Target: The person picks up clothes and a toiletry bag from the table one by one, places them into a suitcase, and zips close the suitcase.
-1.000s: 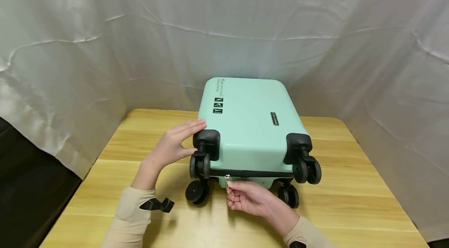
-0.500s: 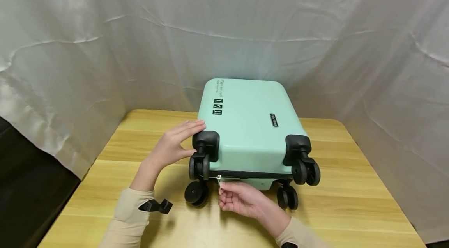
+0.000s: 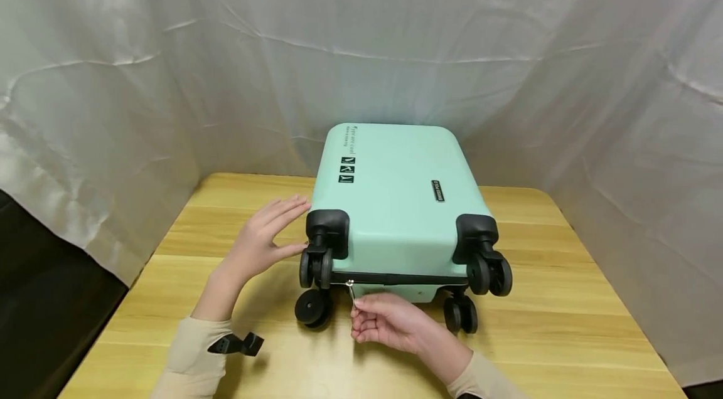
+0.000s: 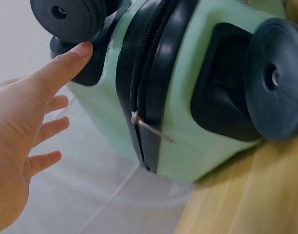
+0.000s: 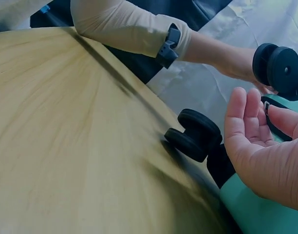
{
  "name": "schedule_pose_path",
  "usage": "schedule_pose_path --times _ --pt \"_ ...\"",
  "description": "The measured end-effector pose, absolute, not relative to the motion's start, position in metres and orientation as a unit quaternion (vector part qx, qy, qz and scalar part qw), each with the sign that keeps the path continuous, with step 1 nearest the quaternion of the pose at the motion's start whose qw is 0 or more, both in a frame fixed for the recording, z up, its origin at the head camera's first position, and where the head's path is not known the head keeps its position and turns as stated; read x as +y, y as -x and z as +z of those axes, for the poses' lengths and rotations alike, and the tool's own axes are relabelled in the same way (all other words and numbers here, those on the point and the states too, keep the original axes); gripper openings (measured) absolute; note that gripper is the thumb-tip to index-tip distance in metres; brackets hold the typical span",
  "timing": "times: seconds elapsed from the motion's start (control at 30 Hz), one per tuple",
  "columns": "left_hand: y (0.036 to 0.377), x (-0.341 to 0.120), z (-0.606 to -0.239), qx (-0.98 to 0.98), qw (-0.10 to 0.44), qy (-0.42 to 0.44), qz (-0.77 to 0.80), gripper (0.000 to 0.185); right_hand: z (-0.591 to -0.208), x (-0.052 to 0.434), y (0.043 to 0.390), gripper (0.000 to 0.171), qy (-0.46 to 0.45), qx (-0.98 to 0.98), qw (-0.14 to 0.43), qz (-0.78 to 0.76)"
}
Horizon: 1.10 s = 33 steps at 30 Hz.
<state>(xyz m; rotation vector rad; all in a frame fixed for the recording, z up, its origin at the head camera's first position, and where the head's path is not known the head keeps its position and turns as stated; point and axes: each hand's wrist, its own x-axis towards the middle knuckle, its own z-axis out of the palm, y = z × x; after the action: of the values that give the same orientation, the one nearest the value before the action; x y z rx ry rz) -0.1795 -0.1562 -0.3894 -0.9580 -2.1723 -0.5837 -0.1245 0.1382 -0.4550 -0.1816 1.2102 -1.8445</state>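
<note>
A mint-green hard-shell suitcase (image 3: 401, 198) lies flat, its black wheels toward me. My right hand (image 3: 390, 324) pinches a metal zipper pull (image 3: 351, 290) between thumb and curled fingers, at the left part of the front zipper. My left hand (image 3: 254, 248) is beside the suitcase's near left corner, fingers straight and spread. In the left wrist view its thumb (image 4: 71, 61) lies by a black corner wheel (image 4: 68, 19); whether it touches cannot be told. Another zipper pull (image 4: 156, 131) hangs free on the zipper round the corner.
The suitcase stands on a light wooden table (image 3: 565, 324). Pale grey cloth (image 3: 395, 22) hangs behind and at both sides. Black cloth (image 3: 45, 311) shows at the lower left. A caster wheel (image 3: 460, 314) juts out to the right of my right hand.
My right hand has moved left with the zipper pull along the front zipper, mostly in the first half second. My left hand has drawn slightly back from the suitcase's side.
</note>
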Motion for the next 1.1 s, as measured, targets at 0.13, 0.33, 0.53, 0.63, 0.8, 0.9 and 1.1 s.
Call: schedule_pose_path --times 0.13,0.33,0.53,0.63,0.8,0.9,1.1 --pt "0.171 -0.164 -0.399 -0.840 0.342 0.361 -0.216 0.065 -0.454 0.145 0.121 0.016 0.097 0.491 0.451 -0.739" --pt "0.160 -0.168 -0.408 -0.853 0.327 0.358 -0.194 0.061 -0.443 0.158 0.119 0.018 0.132 0.500 0.436 -0.736" --pt "0.146 -0.173 -0.410 -0.869 0.275 0.342 -0.229 0.047 -0.424 0.173 0.119 0.018 0.149 0.533 0.405 -0.728" --pt "0.141 -0.176 -0.412 -0.873 0.252 0.341 -0.242 0.042 -0.412 0.180 0.118 0.016 0.159 0.561 0.382 -0.717" --pt "0.130 -0.176 -0.417 -0.882 0.150 0.321 -0.312 0.035 -0.388 0.191 0.114 0.013 0.191 0.616 0.331 -0.689" --pt "0.124 -0.175 -0.422 -0.876 0.069 0.299 -0.371 0.032 -0.371 0.197 0.112 0.014 0.212 0.648 0.299 -0.668" --pt "0.119 -0.167 -0.432 -0.794 -0.099 0.290 -0.525 0.031 -0.331 0.210 0.110 0.019 0.263 0.718 0.223 -0.604"
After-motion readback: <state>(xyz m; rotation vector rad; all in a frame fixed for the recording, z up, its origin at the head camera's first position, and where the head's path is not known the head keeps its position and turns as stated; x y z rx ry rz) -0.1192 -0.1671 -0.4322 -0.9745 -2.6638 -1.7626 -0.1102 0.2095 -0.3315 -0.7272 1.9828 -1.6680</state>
